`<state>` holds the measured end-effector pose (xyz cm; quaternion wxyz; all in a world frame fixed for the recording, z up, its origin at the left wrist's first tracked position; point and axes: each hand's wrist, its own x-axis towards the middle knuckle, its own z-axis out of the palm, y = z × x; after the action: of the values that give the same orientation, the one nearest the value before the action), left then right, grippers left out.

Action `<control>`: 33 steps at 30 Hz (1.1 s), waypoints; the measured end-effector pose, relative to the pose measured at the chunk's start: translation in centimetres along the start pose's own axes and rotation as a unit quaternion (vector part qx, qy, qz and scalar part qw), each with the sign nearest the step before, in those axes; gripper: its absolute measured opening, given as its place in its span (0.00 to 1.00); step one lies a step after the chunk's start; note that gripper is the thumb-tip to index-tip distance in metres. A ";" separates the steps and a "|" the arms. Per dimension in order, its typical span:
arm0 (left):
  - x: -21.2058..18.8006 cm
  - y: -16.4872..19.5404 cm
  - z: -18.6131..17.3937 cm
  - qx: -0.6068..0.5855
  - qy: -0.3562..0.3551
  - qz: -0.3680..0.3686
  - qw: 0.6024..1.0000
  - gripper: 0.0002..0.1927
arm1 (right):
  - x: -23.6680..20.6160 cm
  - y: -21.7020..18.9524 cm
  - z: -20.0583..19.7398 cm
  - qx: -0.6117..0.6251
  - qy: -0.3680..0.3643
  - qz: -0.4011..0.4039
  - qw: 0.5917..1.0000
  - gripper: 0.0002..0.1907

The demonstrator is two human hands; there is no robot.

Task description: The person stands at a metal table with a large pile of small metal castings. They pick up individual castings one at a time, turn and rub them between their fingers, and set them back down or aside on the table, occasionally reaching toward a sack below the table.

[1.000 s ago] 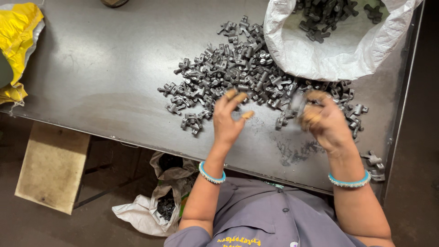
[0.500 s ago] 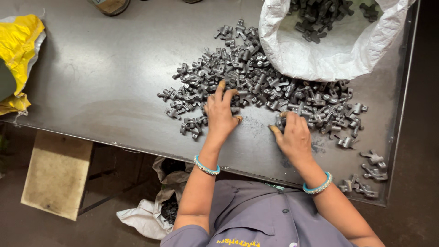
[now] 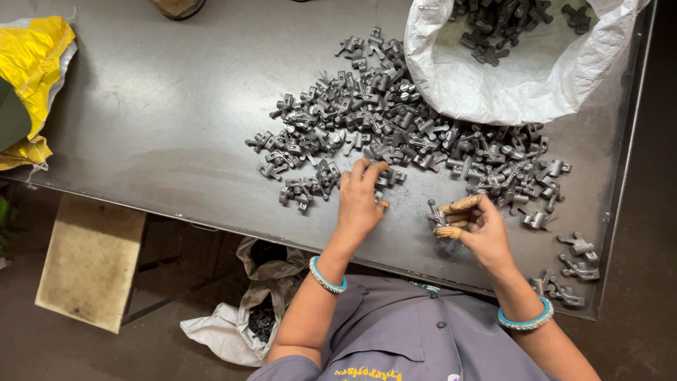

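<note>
My left hand [image 3: 361, 201] lay palm down on the metal table [image 3: 162, 127], near the table's front edge. Its fingers [image 3: 367, 169] were spread wide and reached into the near margin of the pile of small grey metal parts [image 3: 395, 130]; the fingertips touched parts at that margin. I could not tell whether any part was clamped under the palm.

My right hand [image 3: 479, 229] was positioned beside the left, also close to the front edge. Its thumb and forefinger were pinched narrow on one grey metal part [image 3: 436, 214], which stood clear of the pile and just above the table surface. The remaining fingers were curled in.

The pile ran across the middle of the table, from its centre toward the right edge. At the far right corner, a white woven sack [image 3: 493, 77] lay open on the table, with more of the same parts inside; its lip touched the far side of the pile. A separate small group of parts [image 3: 575, 264] sat at the front right corner, well apart from the pile.

A yellow bag [image 3: 28, 63] rested at the left edge of the table. Each wrist carried a turquoise bangle [image 3: 326, 276]. Below the front edge, on the floor, a second white sack [image 3: 240, 317] held dark parts, and a flat brown board [image 3: 88, 261] lay to its left.
</note>
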<state>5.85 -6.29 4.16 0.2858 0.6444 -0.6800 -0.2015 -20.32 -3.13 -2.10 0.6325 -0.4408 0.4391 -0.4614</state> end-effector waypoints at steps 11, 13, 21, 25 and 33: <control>-2.5 3.2 2.8 -0.144 -0.038 0.028 0.988 0.33 | -0.8 0.9 -2.5 0.287 0.009 0.251 0.924 0.19; -2.8 3.3 2.5 -0.226 -0.061 -0.018 0.972 0.32 | -0.6 0.2 -2.7 0.200 -0.022 0.260 0.944 0.18; -3.4 1.8 0.9 -0.183 0.021 -0.039 0.982 0.29 | 5.1 -7.3 -2.2 0.120 -0.060 0.096 0.986 0.22; -3.8 1.2 1.2 -0.172 0.023 -0.064 0.983 0.28 | 7.2 -8.9 1.7 -0.038 -0.045 0.032 0.998 0.23; -4.3 0.5 2.1 -0.168 0.043 -0.069 0.982 0.27 | 2.5 -5.4 7.3 -0.543 0.000 -0.247 0.802 0.23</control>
<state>4.10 -2.21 2.32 0.4043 0.6404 -0.5777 -0.3046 -13.86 -5.41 4.41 0.1541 -0.8058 0.4941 -0.2877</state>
